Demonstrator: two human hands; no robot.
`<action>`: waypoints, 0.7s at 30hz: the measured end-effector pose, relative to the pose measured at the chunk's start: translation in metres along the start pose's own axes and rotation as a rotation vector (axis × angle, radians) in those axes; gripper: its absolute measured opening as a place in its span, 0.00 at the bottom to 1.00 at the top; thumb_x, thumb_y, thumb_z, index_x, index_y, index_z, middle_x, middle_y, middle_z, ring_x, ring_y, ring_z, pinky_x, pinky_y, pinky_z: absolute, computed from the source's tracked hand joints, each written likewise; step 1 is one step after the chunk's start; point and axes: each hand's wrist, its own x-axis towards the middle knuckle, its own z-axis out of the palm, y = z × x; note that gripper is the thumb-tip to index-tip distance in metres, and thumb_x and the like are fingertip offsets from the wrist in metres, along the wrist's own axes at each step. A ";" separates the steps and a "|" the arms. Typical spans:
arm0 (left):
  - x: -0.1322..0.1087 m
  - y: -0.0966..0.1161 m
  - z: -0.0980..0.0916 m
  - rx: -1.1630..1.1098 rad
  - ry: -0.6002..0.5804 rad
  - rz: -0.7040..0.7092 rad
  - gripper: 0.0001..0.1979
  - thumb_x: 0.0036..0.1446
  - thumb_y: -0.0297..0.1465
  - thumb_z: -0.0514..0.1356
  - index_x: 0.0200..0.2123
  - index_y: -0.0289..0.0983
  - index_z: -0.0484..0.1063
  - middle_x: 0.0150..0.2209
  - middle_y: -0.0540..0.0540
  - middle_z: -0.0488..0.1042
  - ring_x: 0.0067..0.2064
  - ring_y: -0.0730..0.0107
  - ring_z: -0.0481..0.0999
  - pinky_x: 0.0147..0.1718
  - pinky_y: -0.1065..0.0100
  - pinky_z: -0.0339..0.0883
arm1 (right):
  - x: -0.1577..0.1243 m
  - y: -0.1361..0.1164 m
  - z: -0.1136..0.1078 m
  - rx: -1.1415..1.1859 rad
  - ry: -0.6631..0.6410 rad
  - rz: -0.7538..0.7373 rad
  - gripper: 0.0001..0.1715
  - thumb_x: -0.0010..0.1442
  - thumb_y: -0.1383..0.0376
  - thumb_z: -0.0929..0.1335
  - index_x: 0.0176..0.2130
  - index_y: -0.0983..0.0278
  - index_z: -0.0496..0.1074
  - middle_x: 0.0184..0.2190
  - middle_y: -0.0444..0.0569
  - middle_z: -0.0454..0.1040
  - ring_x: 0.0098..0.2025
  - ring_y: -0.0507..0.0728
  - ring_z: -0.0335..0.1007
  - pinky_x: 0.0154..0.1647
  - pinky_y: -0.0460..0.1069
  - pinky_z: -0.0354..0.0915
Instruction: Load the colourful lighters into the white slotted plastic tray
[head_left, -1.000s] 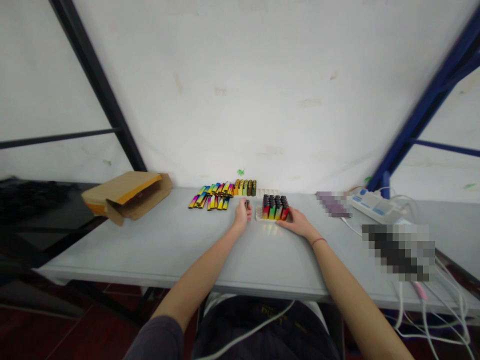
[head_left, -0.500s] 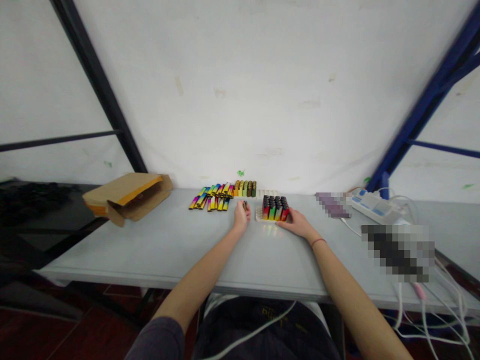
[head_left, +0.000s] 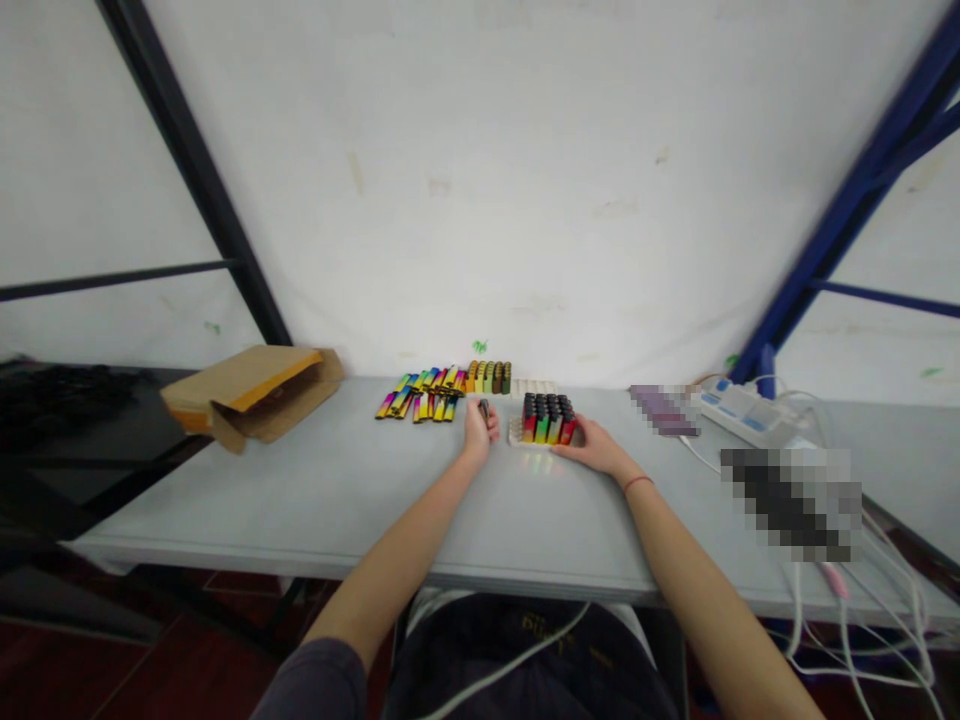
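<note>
A pale tray [head_left: 516, 432] holds upright rows of lighters [head_left: 550, 420] with black tops and red, green and yellow bodies; holes show at its left end. My right hand [head_left: 594, 446] grips this tray at its right end, thumb along the front edge. Just left of the tray, my left hand [head_left: 478, 428] is closed around a small dark-topped lighter [head_left: 484, 410], mostly hidden by the fingers. Behind my left hand lie loose shiny rainbow-coloured lighters [head_left: 424, 395] in a spread pile. Beside them stands a block of yellow-to-brown lighters [head_left: 489, 377].
Another pale tray [head_left: 536, 387] lies by the wall. An open cardboard box [head_left: 251, 390] rests at the left on the grey table [head_left: 315, 500]. To the right are a power strip [head_left: 742, 412], white cables [head_left: 892, 600] and blurred-out items.
My left hand has shifted slightly left with the lighter, whose dark top shows a little more. My right hand stays on the tray.
</note>
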 end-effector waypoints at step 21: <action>0.023 -0.022 -0.006 0.394 -0.224 0.483 0.12 0.61 0.35 0.56 0.46 0.37 0.69 0.50 0.40 0.75 0.53 0.64 0.73 0.51 0.65 0.67 | -0.001 -0.003 -0.001 0.010 -0.055 -0.007 0.43 0.50 0.50 0.73 0.59 0.66 0.63 0.53 0.58 0.72 0.52 0.65 0.70 0.56 0.61 0.63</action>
